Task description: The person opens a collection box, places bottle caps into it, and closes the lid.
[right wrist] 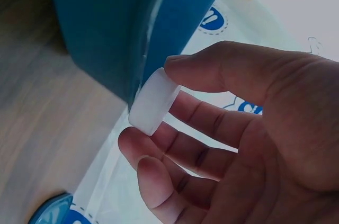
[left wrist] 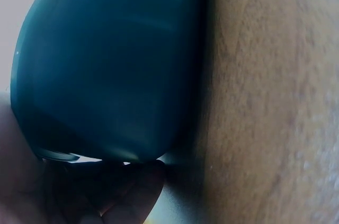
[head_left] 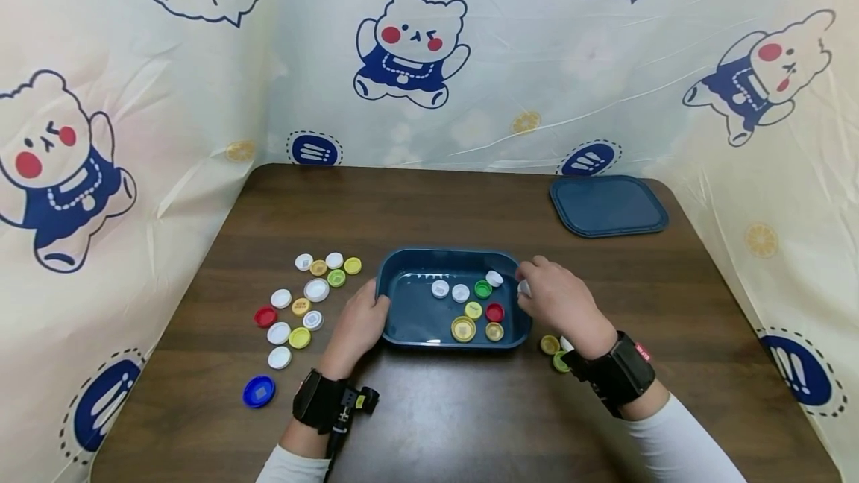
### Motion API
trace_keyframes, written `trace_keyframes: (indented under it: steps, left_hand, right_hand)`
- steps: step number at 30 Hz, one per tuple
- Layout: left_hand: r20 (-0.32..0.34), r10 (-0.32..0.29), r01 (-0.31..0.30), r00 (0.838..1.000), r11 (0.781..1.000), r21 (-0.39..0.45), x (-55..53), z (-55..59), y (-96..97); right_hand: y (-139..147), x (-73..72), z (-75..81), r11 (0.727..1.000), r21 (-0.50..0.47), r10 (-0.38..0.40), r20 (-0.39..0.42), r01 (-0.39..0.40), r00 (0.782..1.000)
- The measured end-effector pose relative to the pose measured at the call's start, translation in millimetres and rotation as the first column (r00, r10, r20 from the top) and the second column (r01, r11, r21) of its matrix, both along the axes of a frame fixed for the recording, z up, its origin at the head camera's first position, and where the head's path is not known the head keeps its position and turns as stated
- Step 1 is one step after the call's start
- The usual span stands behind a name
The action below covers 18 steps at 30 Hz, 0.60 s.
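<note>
A dark blue tray (head_left: 412, 323) stands on the table with several bottle caps inside: white, green, yellow, red and gold. My left hand (head_left: 357, 321) grips its left end, the thumb at the rim. Close up in the left wrist view, the fingers (left wrist: 135, 195) curl against the tray's wall (left wrist: 106, 70). At the tray's right end, my right hand (head_left: 560, 300) pinches a white bottle cap (right wrist: 152, 102) between thumb and fingers, right beside the rim. Under the right wrist lie a gold cap (head_left: 549, 344), a green cap (head_left: 561, 361) and a partly hidden white one.
Several loose caps in white, yellow, gold and green, with a red cap (head_left: 265, 317), are scattered left of the tray. A large blue cap (head_left: 259, 391) lies nearest the front. At the back right rests a flat dark blue lid (head_left: 609, 205). Printed cloth hangs around the table.
</note>
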<state>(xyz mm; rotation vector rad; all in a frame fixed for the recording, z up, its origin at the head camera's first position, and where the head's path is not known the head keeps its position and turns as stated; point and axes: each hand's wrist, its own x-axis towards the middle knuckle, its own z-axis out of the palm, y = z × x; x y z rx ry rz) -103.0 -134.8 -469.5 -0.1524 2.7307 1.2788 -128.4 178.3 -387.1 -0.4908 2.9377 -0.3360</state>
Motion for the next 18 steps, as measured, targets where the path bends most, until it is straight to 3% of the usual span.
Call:
trace_keyframes:
  steps: [7, 18]
  left_hand:
    - [0.005, 0.004, -0.004, 1.0, 1.0, -0.003, -0.2, -0.1, -0.7]
    - [-0.002, -0.001, 0.001, 1.0, 1.0, 0.011, -0.3, -0.9, -0.6]
  right_hand:
    - [-11.3, -3.2, 2.7, 0.999, -0.018, 0.032, -0.014, -0.032, 0.999]
    - [-15.4, -4.5, 4.9, 1.0, 0.021, 0.014, 0.015, -0.015, 1.0]
